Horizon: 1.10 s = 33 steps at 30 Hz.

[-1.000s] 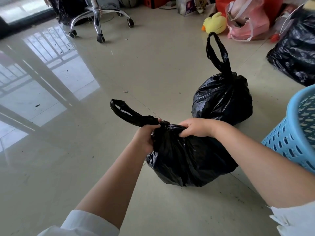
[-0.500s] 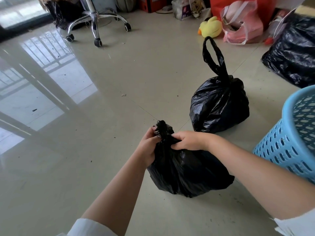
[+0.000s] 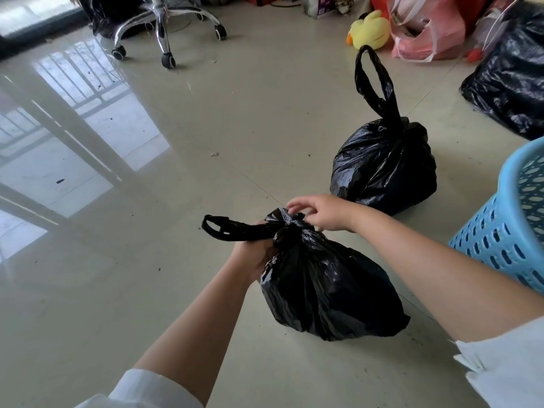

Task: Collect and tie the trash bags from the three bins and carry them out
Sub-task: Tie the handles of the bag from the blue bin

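We clench our left hand [image 3: 254,250] around the near bag's [image 3: 326,287] gathered neck on the floor [image 3: 176,290], likely to hold the knot taut, while our right hand [image 3: 323,213] hovers loose-fingered above it, grasping nothing.

Near bag [image 3: 326,290] before tied bag [image 3: 382,169], basket [image 3: 506,225] right

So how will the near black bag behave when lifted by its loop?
The near black bag looks soft and crinkled, so it would probably sag. The left hand grips its thin loop, which may stretch. Glossy film, likely slippery.
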### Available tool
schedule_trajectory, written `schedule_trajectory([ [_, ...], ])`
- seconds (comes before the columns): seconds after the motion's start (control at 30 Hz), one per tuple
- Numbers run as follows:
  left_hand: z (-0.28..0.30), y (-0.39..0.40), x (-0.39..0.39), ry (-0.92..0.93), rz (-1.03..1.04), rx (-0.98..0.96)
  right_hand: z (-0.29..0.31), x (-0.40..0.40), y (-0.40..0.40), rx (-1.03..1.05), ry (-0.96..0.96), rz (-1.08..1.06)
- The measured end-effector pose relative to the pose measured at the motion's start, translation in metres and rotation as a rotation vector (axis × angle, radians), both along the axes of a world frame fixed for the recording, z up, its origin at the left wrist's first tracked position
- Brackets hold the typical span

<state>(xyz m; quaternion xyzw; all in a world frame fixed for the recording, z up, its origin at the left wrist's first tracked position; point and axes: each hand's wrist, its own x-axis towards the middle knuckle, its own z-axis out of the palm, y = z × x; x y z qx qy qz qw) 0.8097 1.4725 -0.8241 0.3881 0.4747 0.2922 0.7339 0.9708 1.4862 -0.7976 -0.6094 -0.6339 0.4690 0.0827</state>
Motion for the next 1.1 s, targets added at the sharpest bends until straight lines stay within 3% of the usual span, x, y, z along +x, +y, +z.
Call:
schedule_trajectory([
  [0.07,-0.003,0.002,-0.001,0.043,-0.004,0.037,0.003,-0.003,0.000,-0.104,-0.049,0.116],
  [0.2,-0.006,0.000,-0.003,0.075,0.060,0.041,0.003,0.004,-0.003,-0.151,0.081,0.060],
  [0.37,0.007,0.008,-0.005,-0.090,0.097,-0.127,0.001,0.001,-0.005,0.110,-0.066,0.027],
  [0.53,0.017,0.014,0.004,-0.161,0.342,-0.214,0.004,0.002,-0.007,0.297,-0.162,0.012],
  [0.87,0.009,0.012,-0.015,0.298,0.370,-0.244,-0.022,0.004,-0.028,0.196,-0.224,0.057],
  [1.1,0.011,0.008,-0.011,0.589,-0.060,-0.131,-0.030,0.010,-0.034,0.035,-0.293,0.190],
])
